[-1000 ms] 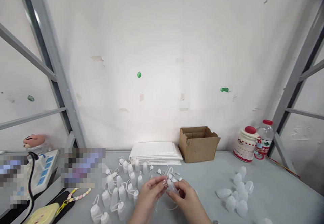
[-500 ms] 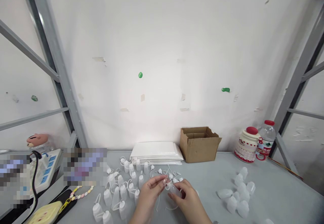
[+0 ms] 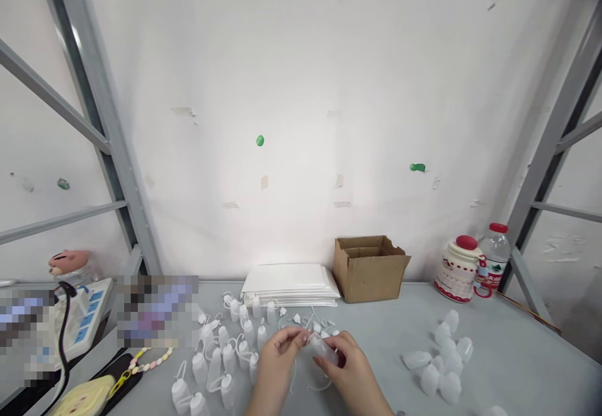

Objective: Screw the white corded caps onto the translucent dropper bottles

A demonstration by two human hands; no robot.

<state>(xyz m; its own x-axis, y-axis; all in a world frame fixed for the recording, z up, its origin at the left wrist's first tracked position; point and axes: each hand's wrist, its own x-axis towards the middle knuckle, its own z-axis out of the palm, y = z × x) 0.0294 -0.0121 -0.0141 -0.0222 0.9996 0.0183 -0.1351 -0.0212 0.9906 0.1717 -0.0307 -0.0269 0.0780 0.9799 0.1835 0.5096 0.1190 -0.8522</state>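
Between my two hands a small translucent plastic bottle (image 3: 325,351) lies tilted above the table. My right hand (image 3: 350,362) is closed around its body, thumb on the near side. At the bottle's neck, the fingertips of my left hand (image 3: 281,358) are pinched on a white cord (image 3: 312,336), though the exact hold is partly hidden. Loose white cord hangs below the bottle. Just beyond my hands lie several small white caps with cords (image 3: 316,327). To the left stand several similar bottles (image 3: 228,358) with white caps and cord loops.
Several uncapped translucent bottles (image 3: 452,361) lie to the right. At the back are a stack of white sheets (image 3: 288,281), an open cardboard box (image 3: 369,278), a decorated jar (image 3: 457,272) and a red-capped bottle (image 3: 496,254). A power strip (image 3: 91,315) and yellow pouch (image 3: 84,397) lie left.
The cord loop visible at the bottle's neck before is now drawn in smaller by my left fingertips. Both hands stay nearly in the same place; the view has shifted slightly.
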